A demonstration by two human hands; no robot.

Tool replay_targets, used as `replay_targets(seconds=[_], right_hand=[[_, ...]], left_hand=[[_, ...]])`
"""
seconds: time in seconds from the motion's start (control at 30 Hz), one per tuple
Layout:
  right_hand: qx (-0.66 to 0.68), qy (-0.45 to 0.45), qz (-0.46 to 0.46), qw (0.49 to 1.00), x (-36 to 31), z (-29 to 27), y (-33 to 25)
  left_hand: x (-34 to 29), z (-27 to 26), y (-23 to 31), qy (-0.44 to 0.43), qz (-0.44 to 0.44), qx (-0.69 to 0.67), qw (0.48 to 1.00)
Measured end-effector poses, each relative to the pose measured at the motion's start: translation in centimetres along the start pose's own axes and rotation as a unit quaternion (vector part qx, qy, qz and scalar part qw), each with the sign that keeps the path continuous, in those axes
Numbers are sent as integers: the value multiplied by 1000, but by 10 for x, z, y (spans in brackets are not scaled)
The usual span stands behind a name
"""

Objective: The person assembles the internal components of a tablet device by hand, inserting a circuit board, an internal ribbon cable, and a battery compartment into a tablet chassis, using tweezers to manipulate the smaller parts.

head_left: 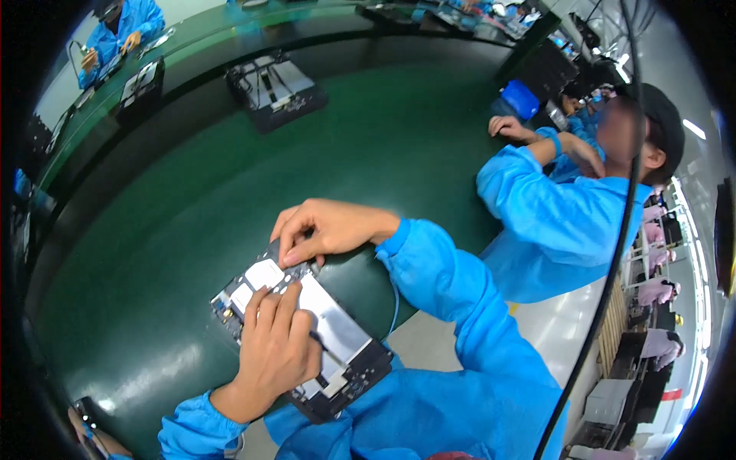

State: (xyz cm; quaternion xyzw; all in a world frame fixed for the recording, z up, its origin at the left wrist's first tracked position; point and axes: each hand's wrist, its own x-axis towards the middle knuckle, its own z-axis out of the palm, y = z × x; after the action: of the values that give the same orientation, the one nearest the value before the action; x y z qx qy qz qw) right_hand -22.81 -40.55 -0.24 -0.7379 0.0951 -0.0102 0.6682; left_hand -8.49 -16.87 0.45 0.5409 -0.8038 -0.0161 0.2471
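An opened tablet (336,322), with a silvery inside, dark ends and small circuit parts, lies slanted at the near edge of the green table (399,115). My left hand (277,341) rests on it from the near left. Its fingers are stretched out over the upper half, beside white patches (264,274). At the tablet's far end, my right hand (330,230) is closed in a pinch, thumb and forefinger together against the far edge. What sits between those fingertips is too small to make out.
Another opened tablet (276,84) lies farther back, with a similar device (140,84) to its left. At right, a co-worker in blue (552,222) leans on the table. Another person's hand (92,437) shows at lower left. A black cable (606,299) crosses the right side.
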Motion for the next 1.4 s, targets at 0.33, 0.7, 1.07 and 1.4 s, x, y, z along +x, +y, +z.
replay_targets(seconds=[0.33, 0.7, 1.07, 1.4], right_hand=[[-30, 32, 20, 999, -2, 6, -8], [-125, 111, -110, 980, 6, 26, 6], [-124, 138, -132, 974, 8, 29, 10], [-82, 75, -92, 990, 5, 12, 5]], left_hand=[[1, 3, -2, -24, 14, 18, 999], [0, 3, 1, 16, -13, 36, 999], [-1, 2, 0, 14, -16, 22, 1000], [-1, 2, -3, 0, -14, 10, 1000]])
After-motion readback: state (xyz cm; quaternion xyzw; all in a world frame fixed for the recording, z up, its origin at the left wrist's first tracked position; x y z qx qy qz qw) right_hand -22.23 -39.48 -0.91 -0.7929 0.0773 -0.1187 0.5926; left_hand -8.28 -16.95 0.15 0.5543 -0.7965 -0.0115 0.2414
